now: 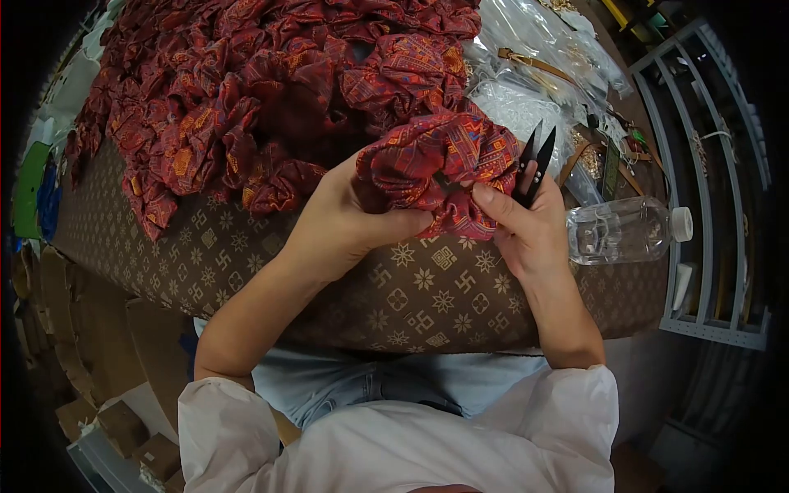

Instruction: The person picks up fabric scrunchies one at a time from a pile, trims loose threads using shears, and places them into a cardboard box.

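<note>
**A:** A red patterned scrunchie is held up in the middle of the view, just above the near edge of the tabletop, and it is gripped from both sides.

**B:** The left hand is closed around its left half. The thumb is laid across the front of the fabric and the fingers are wrapped behind it.

**A:** The right hand is closed as well. Its thumb is pressed flat on the lower right edge of the scrunchie, while black thread snips are pinched in the fingers behind.

**B:** Those snips are pointed up and away, with the blades parted a little and the tips shown just right of the gathered cloth. Whether a thread is caught between them cannot be told.

**A:** Farther off to the left, a big pile of scrunchies in the same red fabric is heaped on the tabletop, which is covered in brown cloth printed with stars.

**B:** A clear water bottle is laid on its side just right of the right hand, its white cap turned to the right.

**A:** Clear bags are spread at the far right, beyond the snips.

**B:** A grey metal rack is seen at the right edge, past the tabletop.
</note>
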{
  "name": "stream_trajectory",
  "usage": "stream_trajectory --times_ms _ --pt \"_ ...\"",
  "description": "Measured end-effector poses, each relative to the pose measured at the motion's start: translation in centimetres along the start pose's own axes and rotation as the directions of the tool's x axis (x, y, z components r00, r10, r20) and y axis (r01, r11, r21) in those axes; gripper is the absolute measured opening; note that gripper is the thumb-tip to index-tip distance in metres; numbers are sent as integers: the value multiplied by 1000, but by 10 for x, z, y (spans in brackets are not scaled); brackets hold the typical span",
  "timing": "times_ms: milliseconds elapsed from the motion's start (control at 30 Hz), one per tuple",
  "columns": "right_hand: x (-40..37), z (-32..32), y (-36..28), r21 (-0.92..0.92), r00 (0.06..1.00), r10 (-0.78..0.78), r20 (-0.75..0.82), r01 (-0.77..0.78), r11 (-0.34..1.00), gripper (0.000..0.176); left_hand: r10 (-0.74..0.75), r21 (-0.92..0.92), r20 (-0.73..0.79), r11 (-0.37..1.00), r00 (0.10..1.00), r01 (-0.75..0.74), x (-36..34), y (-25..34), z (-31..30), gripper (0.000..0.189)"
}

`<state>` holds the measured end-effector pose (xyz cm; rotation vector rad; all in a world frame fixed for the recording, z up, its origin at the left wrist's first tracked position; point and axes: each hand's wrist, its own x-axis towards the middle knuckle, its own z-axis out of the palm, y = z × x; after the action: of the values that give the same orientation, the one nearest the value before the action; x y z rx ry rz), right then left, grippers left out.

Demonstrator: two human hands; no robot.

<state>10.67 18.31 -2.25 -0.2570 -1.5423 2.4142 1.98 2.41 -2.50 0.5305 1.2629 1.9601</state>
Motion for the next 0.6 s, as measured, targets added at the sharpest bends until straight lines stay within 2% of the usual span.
stream_trajectory --times_ms 67,133,167,233,267,300,367,400,467,533,600 --pt "0 1 1 12 1000 19 -9 -19 1000 46 -6 8 -3 1000 1000 6 0 1 0 53" --pt "0 3 4 -102 992 -89 -94 80 992 45 -12 16 -13 1000 1000 12 -2 2 1 54" --pt "-1 3 1 -102 992 -88 -95 78 992 45 40 54 -34 998 999 -38 -2 3 3 53" --pt "-3 2 -9 -294 973 -143 -183 85 952 44 92 92 -53 992 994 -87 -3 2 4 52" --pt "0 -2 -4 -158 956 -182 -230 147 976 36 113 118 -74 988 991 -104 -3 2 4 51" --pt "-1 -5 -5 -160 956 -182 -230 147 976 36 134 145 -94 982 987 -120 -4 2 4 50" --pt "-5 -11 -9 -46 982 -54 -182 47 998 23 133 142 -104 983 986 -117 -4 1 4 48" --pt "-6 -8 -8 -48 982 -57 -182 49 998 23 129 142 -115 983 985 -113 -4 2 4 47" --pt "-8 0 -5 -213 982 -112 -150 79 974 14 124 178 -124 979 984 -101 -4 2 2 49" --pt "-10 2 -3 -262 987 -99 -123 64 963 13 118 215 -136 973 984 -87 -3 1 0 51" --pt "-10 8 1 -456 979 -173 -103 108 883 14 156 215 -133 969 979 -125 -3 -1 -1 51"
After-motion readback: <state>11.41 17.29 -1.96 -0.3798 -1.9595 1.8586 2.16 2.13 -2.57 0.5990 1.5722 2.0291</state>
